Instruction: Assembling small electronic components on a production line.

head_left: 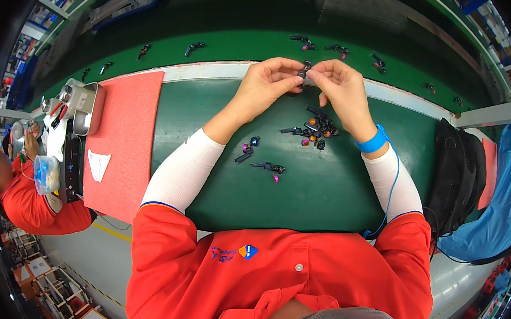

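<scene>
Held a small, black, elongated part (pixel 304 71) at the upper middle of the frame, over the line of a long white rail (pixel 199 71), between the bare left hand (pixel 268 85) and the bare right hand (pixel 341 88). Kept nothing of the grip wide: pinched the part narrowly from the left with thumb and fingers, and narrowly from the right with thumb and forefinger, with the other right fingers curled loosely below. Could not tell exactly where on the part each fingertip pressed, nor make out its fine detail. Judged the step in hand to be close, two-handed fingertip work on one single piece. Judged the next move to call for a steady left pinch and a light, precise right one, with little force. Noted a loose heap of black parts with orange and purple round pieces (pixel 318 128) at mid-frame, below the hands, on the smooth dark green worktop (pixel 332 198). Noted also, to the left of it, two small clusters of black and purple pieces (pixel 268 168), well apart from the held part, and similar black parts (pixel 195 48) scattered along the green strip (pixel 230 47) across the upper frame, beyond the rail.
</scene>
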